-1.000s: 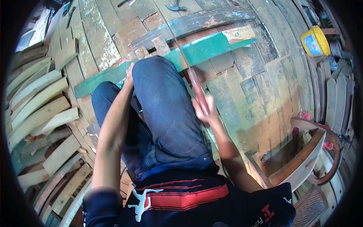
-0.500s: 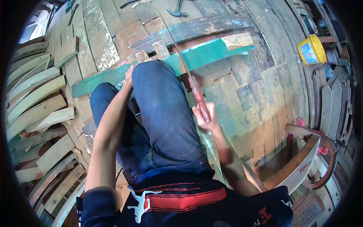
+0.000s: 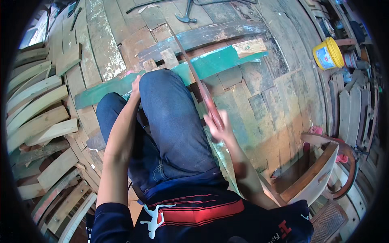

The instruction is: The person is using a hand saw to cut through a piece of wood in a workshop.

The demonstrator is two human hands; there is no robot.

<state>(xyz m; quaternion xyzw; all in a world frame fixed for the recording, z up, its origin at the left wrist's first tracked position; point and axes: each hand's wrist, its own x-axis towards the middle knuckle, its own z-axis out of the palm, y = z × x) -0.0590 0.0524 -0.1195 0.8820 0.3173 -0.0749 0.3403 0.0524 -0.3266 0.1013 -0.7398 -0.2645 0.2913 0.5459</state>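
Observation:
My right hand (image 3: 218, 125) is closed round the reddish wooden handle (image 3: 211, 103) of a long, thin-bladed tool, blurred by motion. Its blade (image 3: 182, 50) lies diagonally across a green board (image 3: 212, 62) and a weathered dark plank (image 3: 235, 29). Beside my raised knee, my left hand (image 3: 135, 87) grips the green board; its fingertips are partly hidden. Small wooden blocks (image 3: 169, 57) sit behind the knee, on or against the board. A light wood piece (image 3: 248, 47) lies on the board's right end.
A claw hammer (image 3: 186, 17) lies at the top. Curved boards (image 3: 38, 113) are piled at left. A yellow bucket (image 3: 328, 54) stands at right beside stacked slats (image 3: 350, 109). A curved wooden piece (image 3: 308, 174) is at lower right. The floor (image 3: 275, 97) is worn planking.
The tool and my right hand have shifted slightly along the blade's line. My left hand stays by the board. The view has shifted a little, moving the bucket left and down in the picture.

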